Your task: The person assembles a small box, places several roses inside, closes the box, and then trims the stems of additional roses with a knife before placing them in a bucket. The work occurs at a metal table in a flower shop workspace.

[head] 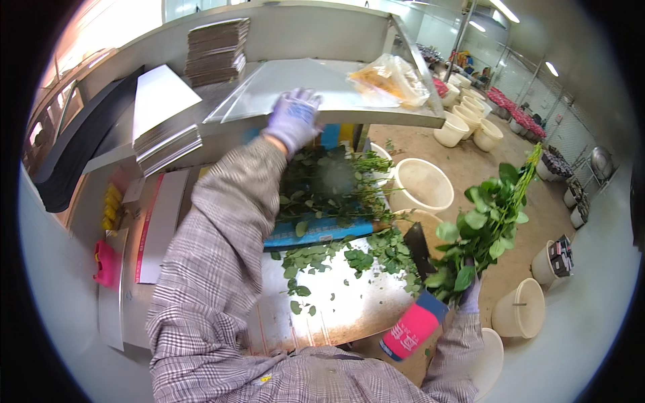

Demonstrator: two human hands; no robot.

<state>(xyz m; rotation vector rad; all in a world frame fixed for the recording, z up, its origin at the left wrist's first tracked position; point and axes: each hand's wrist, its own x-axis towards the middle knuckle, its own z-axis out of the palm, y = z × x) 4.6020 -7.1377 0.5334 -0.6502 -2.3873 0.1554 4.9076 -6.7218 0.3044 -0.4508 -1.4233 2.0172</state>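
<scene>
My left hand (295, 118), in a pale purple glove, reaches over the front edge of a metal shelf. Its fingers are extended over clear plastic sheets (262, 90), slightly blurred. Low on the right, my gloved right hand (469, 297) grips a bunch of leafy green stems (491, 216), partly hidden by leaves. The cut ends point up and away to the right. A pink and dark blue printed wrapper (413, 327) encloses the bunch's lower end, hiding what is inside. More leafy stems (327, 186) lie on the bench beneath the shelf.
Loose leaves (307, 257) litter the metal bench (347, 302). A dark flat panel (419, 247) stands at its right edge. The shelf holds stacked cardboard (216, 53), white sheets (164, 106) and a plastic bag (393, 83). Buckets (423, 184) stand on the floor at right.
</scene>
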